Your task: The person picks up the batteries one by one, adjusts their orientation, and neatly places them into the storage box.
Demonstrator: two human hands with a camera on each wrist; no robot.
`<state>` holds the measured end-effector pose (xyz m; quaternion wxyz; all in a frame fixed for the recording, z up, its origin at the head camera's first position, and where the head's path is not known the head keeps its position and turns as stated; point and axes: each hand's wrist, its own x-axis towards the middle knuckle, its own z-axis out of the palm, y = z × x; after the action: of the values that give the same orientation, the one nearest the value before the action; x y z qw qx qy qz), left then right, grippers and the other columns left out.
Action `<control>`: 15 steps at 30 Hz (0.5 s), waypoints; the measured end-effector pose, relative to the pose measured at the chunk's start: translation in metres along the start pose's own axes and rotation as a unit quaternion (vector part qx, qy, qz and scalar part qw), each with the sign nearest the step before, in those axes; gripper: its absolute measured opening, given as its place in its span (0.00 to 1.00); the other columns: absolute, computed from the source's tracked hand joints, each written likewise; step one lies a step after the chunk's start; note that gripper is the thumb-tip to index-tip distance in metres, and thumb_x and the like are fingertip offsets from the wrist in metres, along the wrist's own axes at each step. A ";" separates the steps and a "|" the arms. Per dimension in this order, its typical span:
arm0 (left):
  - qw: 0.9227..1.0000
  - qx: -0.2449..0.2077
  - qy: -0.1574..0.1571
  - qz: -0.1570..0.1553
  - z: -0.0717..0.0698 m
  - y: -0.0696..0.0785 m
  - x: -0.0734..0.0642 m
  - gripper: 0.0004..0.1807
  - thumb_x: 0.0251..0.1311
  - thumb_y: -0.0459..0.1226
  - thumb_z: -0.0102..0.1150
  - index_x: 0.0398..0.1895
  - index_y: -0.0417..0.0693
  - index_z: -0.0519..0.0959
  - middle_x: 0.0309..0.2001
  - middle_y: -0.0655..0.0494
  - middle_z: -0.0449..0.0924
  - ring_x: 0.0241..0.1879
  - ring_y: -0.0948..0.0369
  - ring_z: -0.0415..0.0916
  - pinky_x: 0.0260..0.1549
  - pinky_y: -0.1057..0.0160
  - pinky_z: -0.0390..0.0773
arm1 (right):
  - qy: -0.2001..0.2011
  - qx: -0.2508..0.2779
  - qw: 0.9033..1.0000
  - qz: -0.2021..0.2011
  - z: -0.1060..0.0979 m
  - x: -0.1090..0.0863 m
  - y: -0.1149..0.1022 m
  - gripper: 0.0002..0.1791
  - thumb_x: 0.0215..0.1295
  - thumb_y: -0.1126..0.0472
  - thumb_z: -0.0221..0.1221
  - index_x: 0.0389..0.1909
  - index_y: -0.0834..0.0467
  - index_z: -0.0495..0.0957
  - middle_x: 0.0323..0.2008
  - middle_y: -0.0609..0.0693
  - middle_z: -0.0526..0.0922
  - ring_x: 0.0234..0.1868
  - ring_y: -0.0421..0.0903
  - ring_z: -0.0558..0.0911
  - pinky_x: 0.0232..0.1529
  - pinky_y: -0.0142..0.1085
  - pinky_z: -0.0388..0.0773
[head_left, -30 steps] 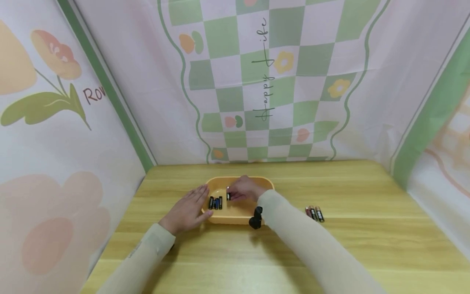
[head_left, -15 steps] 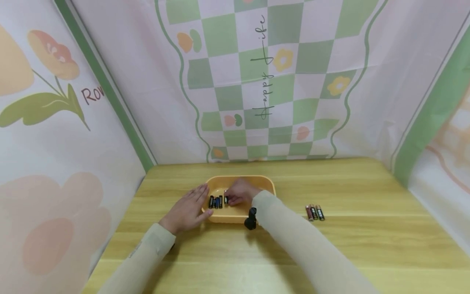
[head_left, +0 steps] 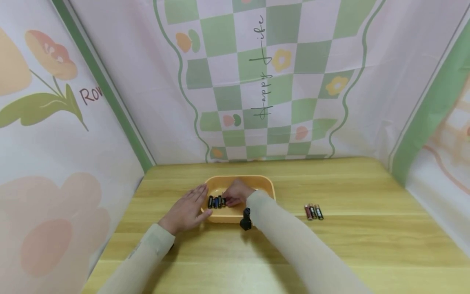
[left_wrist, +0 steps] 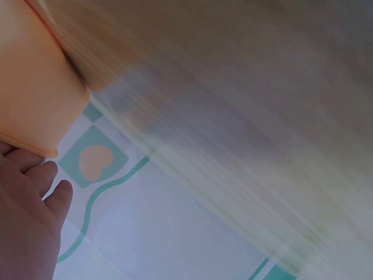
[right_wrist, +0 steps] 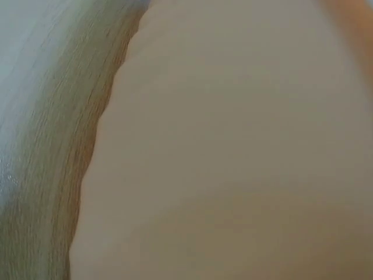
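At left, we see a person's left hand laid against the left end of an orange-yellow tray, its fingers straight, touching the rim and wrapped round nothing. Just inside, three dark batteries lie side by side on the tray's floor. Next to them, the right hand pinches a fourth battery, partly hidden behind curled fingers; the right wrist view gives us mostly sleeve, so we cannot tell exactly how the fingertips sit. Well apart at right, three more batteries lie close together on the wooden table. We judge each battery stiff and a little heavy for its size, with a smooth casing that could slip or roll; we would pinch it across mid-barrel, thumb against fingers. The tray looks light and fairly rigid, apt to slide, and best steadied by its rim.
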<state>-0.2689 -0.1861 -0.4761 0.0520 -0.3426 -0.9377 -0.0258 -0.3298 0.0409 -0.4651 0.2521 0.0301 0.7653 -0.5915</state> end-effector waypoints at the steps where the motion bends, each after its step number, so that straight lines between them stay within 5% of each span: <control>1: 1.000 0.001 0.001 0.000 0.000 0.000 0.000 0.46 0.71 0.64 0.26 0.76 0.37 0.46 0.76 0.44 0.41 0.75 0.52 0.38 0.71 0.54 0.44 | 0.002 -0.004 1.000 0.001 0.000 0.000 0.000 0.05 0.60 0.71 0.63 0.33 0.71 0.80 0.26 0.63 0.83 0.23 0.52 0.84 0.35 0.45 0.84; 15: 1.000 0.003 0.001 0.002 0.000 -0.001 0.000 0.46 0.71 0.64 0.26 0.76 0.36 0.47 0.76 0.44 0.41 0.75 0.53 0.39 0.71 0.54 0.45 | 0.003 -0.033 0.999 0.012 0.003 -0.004 -0.002 0.06 0.61 0.70 0.62 0.34 0.71 0.80 0.29 0.65 0.83 0.27 0.54 0.85 0.35 0.44 0.84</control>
<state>-0.2694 -0.1864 -0.4765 0.0536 -0.3447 -0.9369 -0.0231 -0.3262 0.0384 -0.4626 0.2579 0.0327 0.7849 -0.5624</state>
